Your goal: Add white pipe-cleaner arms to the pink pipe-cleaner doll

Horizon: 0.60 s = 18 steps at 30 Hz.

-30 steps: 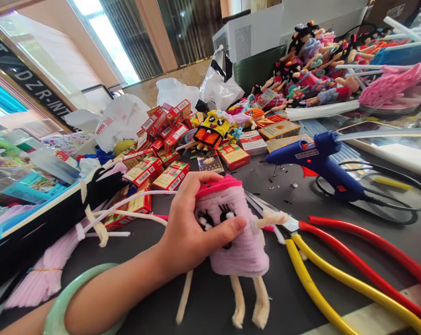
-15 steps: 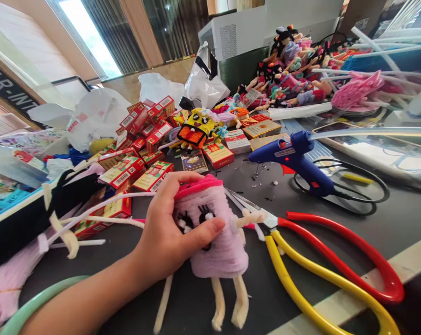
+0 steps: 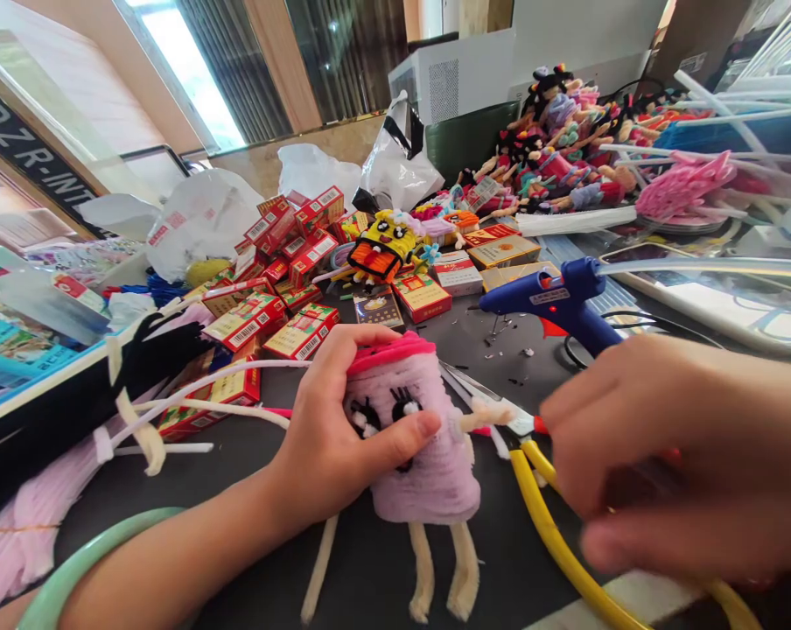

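Note:
A lilac fuzzy doll (image 3: 428,481) with a pink top, black-and-white eyes and cream legs is gripped in my left hand (image 3: 349,429), the thumb lying across its face. On the right my right hand (image 3: 658,446) hovers over the scissors, blurred, its fingers curled; whether it holds anything is hidden. Scissors (image 3: 553,542) with yellow and red handles lie on the dark table, their blades behind the doll's arm. Just beyond my right hand is a blue glue gun (image 3: 566,297) with a clear glue stick in its back.
Red and yellow small boxes (image 3: 304,332) are piled at centre left, beside a yellow doll (image 3: 382,245). Many dolls (image 3: 559,149) are heaped at the back right. Lilac and black stems (image 3: 34,534) lie on the left. A pink bundle (image 3: 684,188) sits far right.
My right hand has come into view from the right, over the scissors. The whole scene has shifted slightly right and down; my left hand keeps the same hold on the doll.

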{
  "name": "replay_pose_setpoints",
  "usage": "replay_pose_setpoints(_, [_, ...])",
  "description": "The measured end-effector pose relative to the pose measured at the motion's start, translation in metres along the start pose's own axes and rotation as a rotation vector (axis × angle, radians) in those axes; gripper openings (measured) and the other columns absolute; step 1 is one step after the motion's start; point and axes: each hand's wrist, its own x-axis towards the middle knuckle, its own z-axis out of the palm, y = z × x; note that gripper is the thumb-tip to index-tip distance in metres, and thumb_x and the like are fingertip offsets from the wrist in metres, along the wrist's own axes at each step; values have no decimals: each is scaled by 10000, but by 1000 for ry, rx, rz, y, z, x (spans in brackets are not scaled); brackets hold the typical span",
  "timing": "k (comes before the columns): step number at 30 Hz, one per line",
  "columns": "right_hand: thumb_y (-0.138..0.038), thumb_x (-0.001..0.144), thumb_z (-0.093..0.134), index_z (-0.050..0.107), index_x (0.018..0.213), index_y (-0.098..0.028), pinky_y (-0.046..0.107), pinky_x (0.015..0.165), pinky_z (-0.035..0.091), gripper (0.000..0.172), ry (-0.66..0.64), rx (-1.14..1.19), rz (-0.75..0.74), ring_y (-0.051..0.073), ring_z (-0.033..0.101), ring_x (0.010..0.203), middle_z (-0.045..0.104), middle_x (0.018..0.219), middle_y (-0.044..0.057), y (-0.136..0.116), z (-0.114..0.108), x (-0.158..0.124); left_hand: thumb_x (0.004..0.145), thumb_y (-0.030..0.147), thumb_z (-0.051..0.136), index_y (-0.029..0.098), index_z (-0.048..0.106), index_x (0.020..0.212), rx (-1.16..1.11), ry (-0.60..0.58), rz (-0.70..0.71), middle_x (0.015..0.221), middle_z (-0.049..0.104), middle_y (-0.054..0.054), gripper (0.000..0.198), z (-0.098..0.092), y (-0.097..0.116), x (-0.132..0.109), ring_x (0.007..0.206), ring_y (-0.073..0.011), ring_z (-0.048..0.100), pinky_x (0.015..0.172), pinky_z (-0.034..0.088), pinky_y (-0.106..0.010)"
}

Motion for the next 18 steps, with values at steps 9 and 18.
replay_pose_setpoints(9, [-317, 846, 691, 495, 777, -247, 182, 389, 332, 219, -117, 112, -56, 84, 422, 459, 475, 567, -79, -35, 30, 29, 725, 427, 765, 215, 584, 1089, 18, -20, 58, 1056, 615, -24, 458, -2, -4, 0, 924, -205, 586, 862, 465, -323])
replay_pose_setpoints(18, [-220, 945, 524, 540, 944, -253, 154, 458, 344, 37, -263, 171, -9, 70, 456, 491, 520, 600, -98, -37, 40, 32, 698, 376, 771, 226, 583, 1059, -48, -10, 12, 1021, 609, -12, 434, 0, -1, 0, 892, -196, 571, 832, 458, -314])
